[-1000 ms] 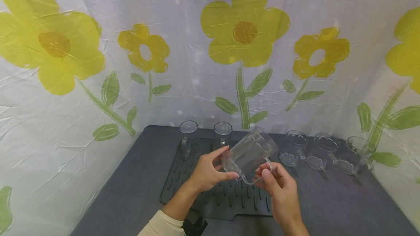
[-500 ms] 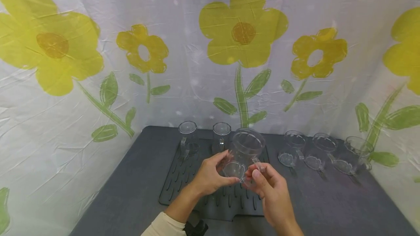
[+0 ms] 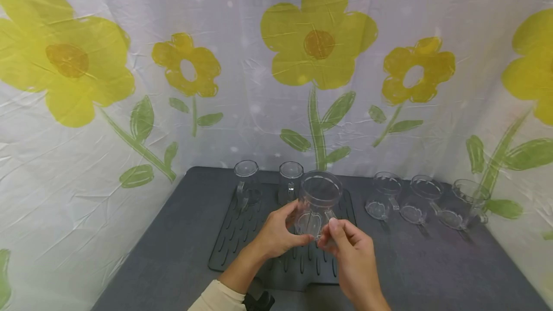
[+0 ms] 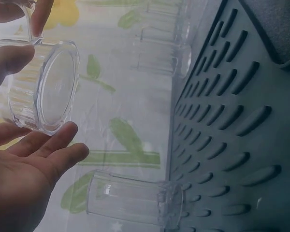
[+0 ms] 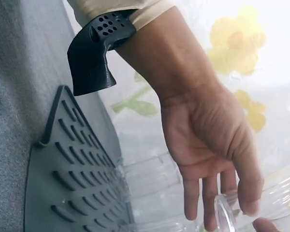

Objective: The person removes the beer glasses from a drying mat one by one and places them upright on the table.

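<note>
Between both hands is a clear glass mug (image 3: pixel 318 203), rim upward and leaning slightly, held above a dark ridged drying mat (image 3: pixel 242 234). My left hand (image 3: pixel 276 236) grips the mug around its base, thumb on the near side and fingers behind. My right hand (image 3: pixel 354 258) pinches the handle, which its fingers partly cover. In the left wrist view the mug's thick base (image 4: pixel 58 87) sits between the left thumb and fingers. The right wrist view shows mostly the left hand (image 5: pixel 208 125), with one right fingertip (image 5: pixel 265 225) at the lower edge.
Two glass mugs, one at the far left (image 3: pixel 247 184) and another beside it (image 3: pixel 290 181), stand at the mat's back. Along the table's back right are three more: one (image 3: pixel 382 198), a middle one (image 3: pixel 421 203) and an outer one (image 3: pixel 462 208). A flowered curtain (image 3: pixel 242 85) hangs behind.
The mug has turned from a steep sideways tilt to nearly upright, its rim swinging left. My right hand has moved left with the handle; the left hand stays almost in place.
</note>
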Demonstrator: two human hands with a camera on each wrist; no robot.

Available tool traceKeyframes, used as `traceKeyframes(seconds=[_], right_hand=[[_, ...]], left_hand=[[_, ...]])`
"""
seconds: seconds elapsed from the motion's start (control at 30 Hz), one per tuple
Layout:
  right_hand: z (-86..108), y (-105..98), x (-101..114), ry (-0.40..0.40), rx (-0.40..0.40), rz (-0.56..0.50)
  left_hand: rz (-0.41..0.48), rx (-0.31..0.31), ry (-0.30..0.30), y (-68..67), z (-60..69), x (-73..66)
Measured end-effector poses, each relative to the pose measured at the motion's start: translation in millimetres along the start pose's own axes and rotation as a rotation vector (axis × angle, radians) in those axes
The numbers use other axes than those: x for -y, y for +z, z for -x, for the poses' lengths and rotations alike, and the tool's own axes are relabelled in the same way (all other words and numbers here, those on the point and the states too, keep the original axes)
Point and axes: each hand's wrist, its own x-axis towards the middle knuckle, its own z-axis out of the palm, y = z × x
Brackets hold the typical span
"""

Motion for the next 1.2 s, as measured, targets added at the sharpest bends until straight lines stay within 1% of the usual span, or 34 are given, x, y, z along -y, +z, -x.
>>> traceKeyframes(seconds=[0.23, 0.4, 0.57, 0.77, 0.97, 1.07, 1.2], right_hand=[[0.8, -0.4, -1.8, -0.015, -0.049, 0.001], [-0.2, -4.2, -1.6, -0.001, -0.096, 0.028], [-1.3, -9.0, -2.2, 0.005, -0.139, 0.053], [-1.8, -18.6, -3.6, -0.005, -0.176, 0.059], [-3.9, -35.0, -4.7, -0.018, -0.238, 0.093], [-5.7, -43.3, -5.3, -0.022, -0.262, 0.085], [-6.9, -52.9, -4.9, -0.023, -0.288, 0.063]], left_hand=[[-0.039, 0.001, 0.031, 0.3, 0.5, 0.4], [-0.039, -0.026, 0.028, -1.8, 2.5, 5.3], [-0.037, -0.047, 0.05, -6.9, 4.9, 7.3], [-0.056, -0.101, 0.083, -16.7, 10.0, 10.9], [-0.06, -0.153, 0.074, -29.3, 18.2, 12.1], [-0.075, -0.191, 0.077, -36.8, 23.7, 14.6], [-0.094, -0.24, 0.093, -48.4, 32.4, 21.5]])
